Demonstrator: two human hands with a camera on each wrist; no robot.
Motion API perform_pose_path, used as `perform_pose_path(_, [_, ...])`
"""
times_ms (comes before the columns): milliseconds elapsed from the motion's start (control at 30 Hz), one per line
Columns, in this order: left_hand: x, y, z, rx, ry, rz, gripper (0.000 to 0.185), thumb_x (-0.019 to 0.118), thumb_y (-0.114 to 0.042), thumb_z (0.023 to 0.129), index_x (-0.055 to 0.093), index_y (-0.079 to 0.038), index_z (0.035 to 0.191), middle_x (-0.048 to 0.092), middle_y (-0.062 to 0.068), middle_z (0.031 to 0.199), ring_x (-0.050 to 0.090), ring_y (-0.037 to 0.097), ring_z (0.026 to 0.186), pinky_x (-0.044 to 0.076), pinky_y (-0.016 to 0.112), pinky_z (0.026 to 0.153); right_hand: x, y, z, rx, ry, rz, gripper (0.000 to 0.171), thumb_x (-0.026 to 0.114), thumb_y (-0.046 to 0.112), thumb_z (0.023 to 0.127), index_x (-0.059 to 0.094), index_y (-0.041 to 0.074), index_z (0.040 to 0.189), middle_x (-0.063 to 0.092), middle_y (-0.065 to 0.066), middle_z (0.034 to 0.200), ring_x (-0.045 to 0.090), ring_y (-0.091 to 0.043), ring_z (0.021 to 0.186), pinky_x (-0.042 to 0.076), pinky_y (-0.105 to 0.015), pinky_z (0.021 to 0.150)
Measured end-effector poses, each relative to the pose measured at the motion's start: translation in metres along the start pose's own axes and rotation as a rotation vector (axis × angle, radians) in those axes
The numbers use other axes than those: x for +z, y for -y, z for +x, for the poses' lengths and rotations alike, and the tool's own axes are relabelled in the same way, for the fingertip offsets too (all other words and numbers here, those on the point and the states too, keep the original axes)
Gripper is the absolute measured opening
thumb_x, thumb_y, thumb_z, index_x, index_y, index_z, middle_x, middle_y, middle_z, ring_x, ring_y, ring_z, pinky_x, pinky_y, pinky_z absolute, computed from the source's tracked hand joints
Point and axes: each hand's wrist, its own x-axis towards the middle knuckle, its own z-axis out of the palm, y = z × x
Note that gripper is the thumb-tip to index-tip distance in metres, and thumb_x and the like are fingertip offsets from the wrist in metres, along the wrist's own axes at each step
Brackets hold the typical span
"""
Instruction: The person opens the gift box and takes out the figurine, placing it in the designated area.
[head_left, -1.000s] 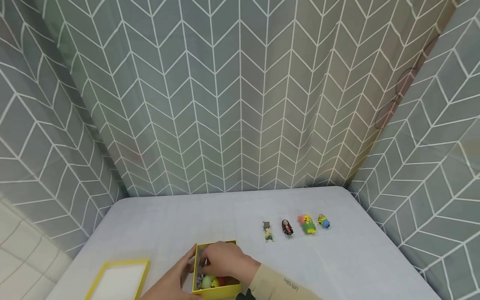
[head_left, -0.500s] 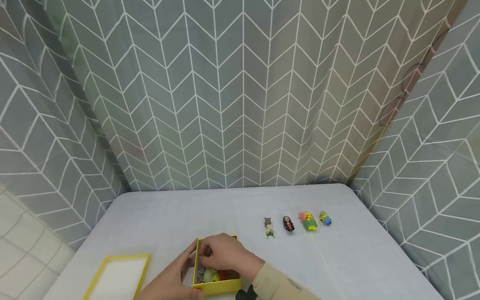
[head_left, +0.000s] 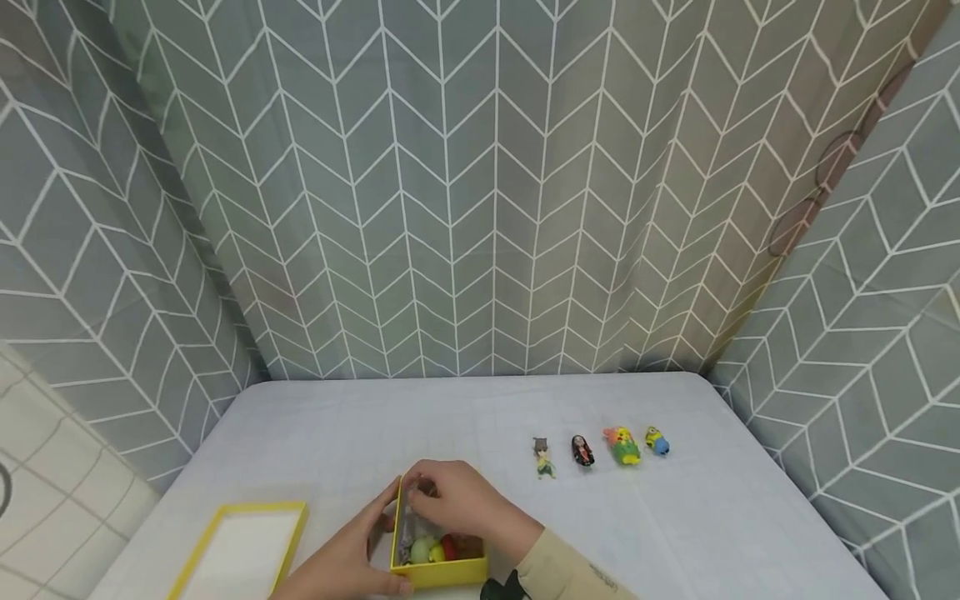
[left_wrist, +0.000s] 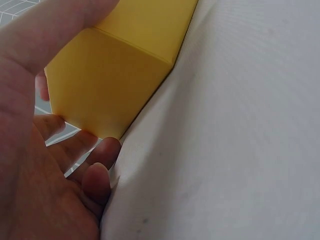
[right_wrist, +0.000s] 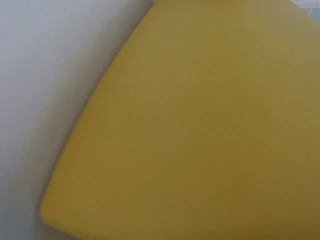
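While the box is steadied from one side, the other hand works inside it.

Box: the open yellow box stands at the near edge of the white surface, a little left of the middle.
Left hand: the left hand lies against the left wall of the box; in the left wrist view the thumb rests on a yellow wall and the fingers curl loosely beside the bottom corner, so the grip is a light brace.
Right hand: the right hand reaches into the far part of the box, fingers bent down; whether this grip holds something, I cannot tell.
Contents: small toys, green, yellow and red, lie in the near part.
Row: four figures lie in a line to the right, well apart from the box.
Lid: the yellow lid lies to the left, inner side up.
Advice: I think it is best to keep the box pressed down, pinch only one toy, and lift it straight up, clear of the wall.
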Motion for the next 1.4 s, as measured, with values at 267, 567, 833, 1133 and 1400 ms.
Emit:
perform_pose_path(267, [-0.0003,-0.0063,-0.0049,-0.018,-0.003,0.062,0.113,0.086,-0.03,0.078,0.009,-0.02,0.161,0.035,0.005,0.151,0.046,0.022,0.118,0.042,0.021,0.093,-0.001,-0.0003,-0.0024,-0.03,-0.009,0.018,0.016,0.061,0.023,0.1,0.076,0.02,0.106,0.068,0.018,0.094,0.056,0.005,0.069,0.049,-0.017,0.062])
perform_pose_path(567, [-0.0013,-0.0101,-0.0053,-0.048,0.0,0.062,0.113,0.085,-0.031,0.079,0.008,-0.022,0.161,0.039,0.003,0.145,0.045,0.022,0.118,0.042,0.023,0.094,-0.0026,-0.0003,-0.002,0.004,0.004,0.035,0.02,0.072,0.027,0.092,0.078,0.015,0.107,0.07,0.016,0.093,0.06,0.007,0.074,0.05,-0.015,0.064])
perform_pose_path(833, [0.0024,-0.0083,-0.0039,-0.076,-0.013,0.066,0.112,0.085,-0.033,0.078,0.01,-0.024,0.16,0.038,0.002,0.146,0.044,0.023,0.12,0.042,0.033,0.099,-0.005,-0.0024,-0.0019,0.012,0.064,0.096,0.028,0.082,0.017,0.082,0.076,0.011,0.109,0.07,0.013,0.097,0.064,0.006,0.08,0.052,-0.014,0.065])
perform_pose_path(1133, [0.0014,-0.0093,-0.0037,-0.034,-0.034,0.05,0.113,0.087,-0.029,0.077,0.011,-0.026,0.16,0.032,0.001,0.154,0.043,0.022,0.122,0.039,0.02,0.098,-0.0077,-0.0033,-0.0017,0.005,0.063,0.111,0.032,0.082,0.01,0.081,0.074,0.014,0.111,0.068,0.015,0.096,0.063,0.005,0.081,0.052,-0.015,0.067])
perform_pose_path(1400, [0.0009,-0.0049,0.0,-0.057,-0.036,0.079,0.113,0.087,-0.033,0.076,0.011,-0.032,0.159,0.028,-0.005,0.156,0.044,0.02,0.124,0.036,0.018,0.099,-0.0097,-0.0058,-0.0018,-0.05,0.035,0.076,0.037,0.078,0.015,0.087,0.067,0.02,0.122,0.065,0.016,0.093,0.061,0.006,0.081,0.051,-0.016,0.07])
